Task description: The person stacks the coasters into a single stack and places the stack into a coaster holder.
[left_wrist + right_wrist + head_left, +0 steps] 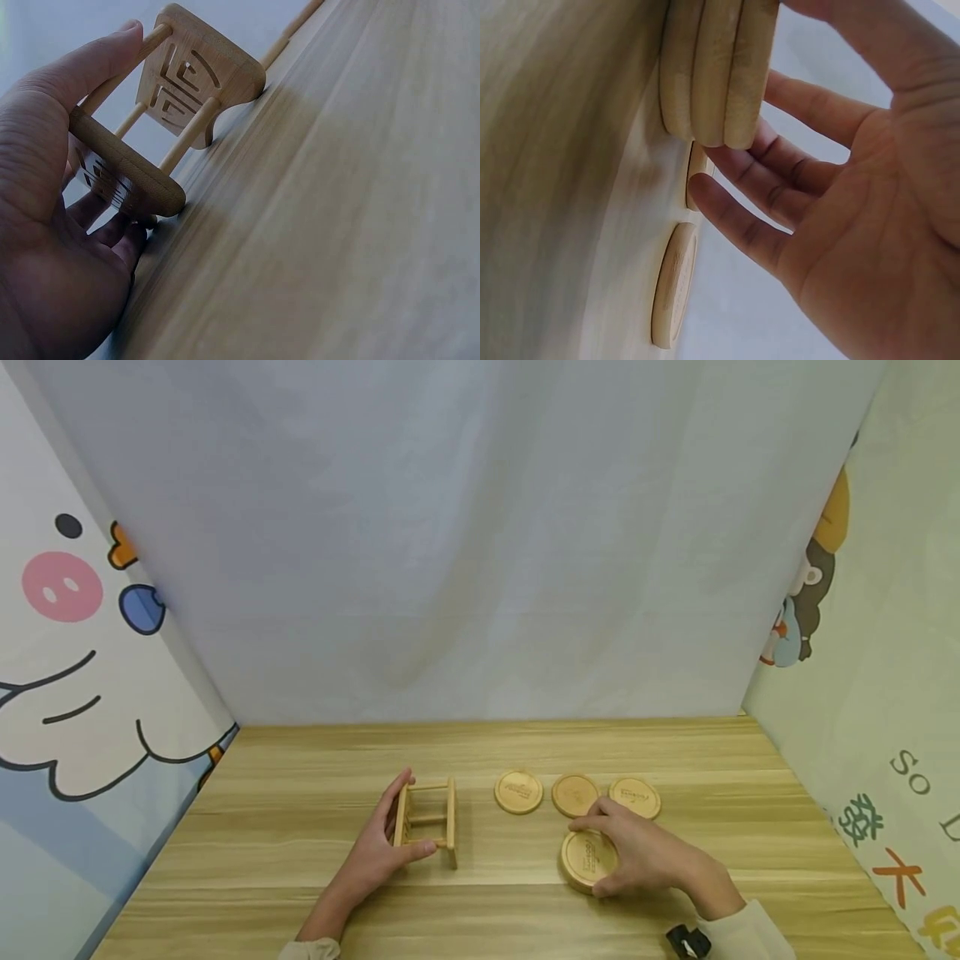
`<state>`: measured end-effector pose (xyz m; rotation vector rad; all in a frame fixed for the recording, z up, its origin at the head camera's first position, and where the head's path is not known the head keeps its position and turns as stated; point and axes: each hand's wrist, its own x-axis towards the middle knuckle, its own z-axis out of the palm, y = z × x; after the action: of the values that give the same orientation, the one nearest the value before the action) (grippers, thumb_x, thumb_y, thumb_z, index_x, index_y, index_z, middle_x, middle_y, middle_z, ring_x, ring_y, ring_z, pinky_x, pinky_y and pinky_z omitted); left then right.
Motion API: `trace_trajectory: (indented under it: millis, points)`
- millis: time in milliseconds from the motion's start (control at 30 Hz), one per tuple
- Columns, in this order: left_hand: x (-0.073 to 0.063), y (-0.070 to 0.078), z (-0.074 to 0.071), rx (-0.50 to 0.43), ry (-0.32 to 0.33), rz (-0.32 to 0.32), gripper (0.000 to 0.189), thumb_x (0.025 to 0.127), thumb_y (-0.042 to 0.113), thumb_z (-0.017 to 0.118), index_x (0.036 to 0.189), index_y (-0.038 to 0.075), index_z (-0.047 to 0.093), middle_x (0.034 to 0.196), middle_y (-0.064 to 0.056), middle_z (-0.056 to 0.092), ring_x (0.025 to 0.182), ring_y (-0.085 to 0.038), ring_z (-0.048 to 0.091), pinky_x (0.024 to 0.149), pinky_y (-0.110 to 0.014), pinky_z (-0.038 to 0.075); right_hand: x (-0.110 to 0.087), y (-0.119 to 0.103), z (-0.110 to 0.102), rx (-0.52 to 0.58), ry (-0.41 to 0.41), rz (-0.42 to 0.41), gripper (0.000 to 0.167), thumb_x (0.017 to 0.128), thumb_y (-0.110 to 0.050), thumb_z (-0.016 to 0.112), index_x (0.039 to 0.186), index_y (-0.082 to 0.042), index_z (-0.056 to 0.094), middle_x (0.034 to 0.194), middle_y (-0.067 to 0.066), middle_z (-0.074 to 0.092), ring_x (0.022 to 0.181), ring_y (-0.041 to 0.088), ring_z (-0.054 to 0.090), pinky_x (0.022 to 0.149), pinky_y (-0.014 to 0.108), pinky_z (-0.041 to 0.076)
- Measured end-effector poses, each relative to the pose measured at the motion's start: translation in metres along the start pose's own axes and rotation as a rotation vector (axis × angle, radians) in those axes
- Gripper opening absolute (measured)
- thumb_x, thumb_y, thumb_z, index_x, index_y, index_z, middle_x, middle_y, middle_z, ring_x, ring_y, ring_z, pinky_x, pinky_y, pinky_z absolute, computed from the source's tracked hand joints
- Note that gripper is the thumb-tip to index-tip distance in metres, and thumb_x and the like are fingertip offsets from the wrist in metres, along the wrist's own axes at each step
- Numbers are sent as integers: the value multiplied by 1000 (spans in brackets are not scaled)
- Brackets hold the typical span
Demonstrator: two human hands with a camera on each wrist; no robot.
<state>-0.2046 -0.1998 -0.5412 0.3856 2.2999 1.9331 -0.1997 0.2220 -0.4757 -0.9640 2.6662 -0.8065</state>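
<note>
My left hand (pixel 375 852) holds a small wooden coaster rack (pixel 452 818) on the table, its thumb along a rod at the near side and fingers around the far side. Cut-out line patterns show in the rack's end panel (pixel 187 82) in the left wrist view. To the right, my right hand (pixel 648 858) grips a stack of round wooden coasters (pixel 588 858) between thumb and fingers. Three layers of this stack (pixel 712 75) show edge-on in the right wrist view. The top coaster has engraved writing.
Behind the stack, three single coasters lie flat in a row: a left one (pixel 519 792), a middle one (pixel 575 795) and a right one (pixel 639 793). A pale cloth (pixel 480 543) hangs behind the wood-grain table (pixel 300 760). Printed cartoon sheets flank both sides.
</note>
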Motion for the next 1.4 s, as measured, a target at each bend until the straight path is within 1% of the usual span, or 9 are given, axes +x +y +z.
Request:
trace_trajectory:
  millis: [100,200,400,533,667,800,933,1133,1400]
  points:
    - [0,-1,0,2,1,0,111,98,11,85,181,20,12,185,-17,12,170,-44,12,130,-65,21,0,0,0,8,-2,5,83,72,-23,105,145,-4,71,119,-3,55,98,8,50,83,28,49]
    - [0,-1,0,6,2,2,111,97,11,85,181,19,12,185,-17,13,170,-43,10,131,-64,18,-1,-1,0,4,2,3,85,71,-23,105,146,-3,70,120,-2,55,99,9,50,82,28,49]
    - [0,0,1,8,2,6,111,98,10,85,181,19,13,185,-18,13,170,-43,10,131,-64,17,-1,-1,-2,-17,6,0,87,72,-27,105,148,-4,70,122,-1,57,103,10,51,86,30,51]
    - [0,0,0,7,4,3,111,98,10,85,181,19,13,185,-17,13,170,-43,12,130,-64,20,-1,0,-5,-11,4,5,85,77,-33,103,149,-5,69,123,-2,58,107,11,55,93,33,53]
    - [0,1,1,5,0,5,110,98,11,85,181,21,13,185,-18,13,170,-44,13,130,-65,22,0,1,-6,-10,36,-17,76,86,-41,98,147,-5,70,122,-1,61,108,13,60,95,37,56]
    - [0,0,0,-4,-6,7,110,98,11,85,181,23,13,185,-18,11,170,-46,12,130,-67,23,1,4,-7,-7,93,-48,65,95,-41,91,146,-4,71,124,4,63,111,21,64,96,44,57]
    - [0,0,0,-6,-6,7,110,99,10,84,181,23,12,185,-18,11,170,-45,11,130,-66,21,1,4,-7,1,191,-54,55,101,-33,86,145,-4,71,127,7,65,115,29,66,97,49,58]
    - [0,0,0,-6,-5,4,110,98,9,84,181,22,12,185,-18,10,170,-44,10,130,-63,20,2,6,-5,-7,346,-25,51,98,-18,88,145,-5,71,128,9,66,117,32,68,98,54,59]
    - [0,0,-1,-1,-5,1,111,98,10,85,181,21,12,185,-17,11,171,-43,10,130,-62,19,6,11,-3,-48,481,4,54,92,-10,93,142,-6,73,129,8,67,119,36,69,98,58,59]
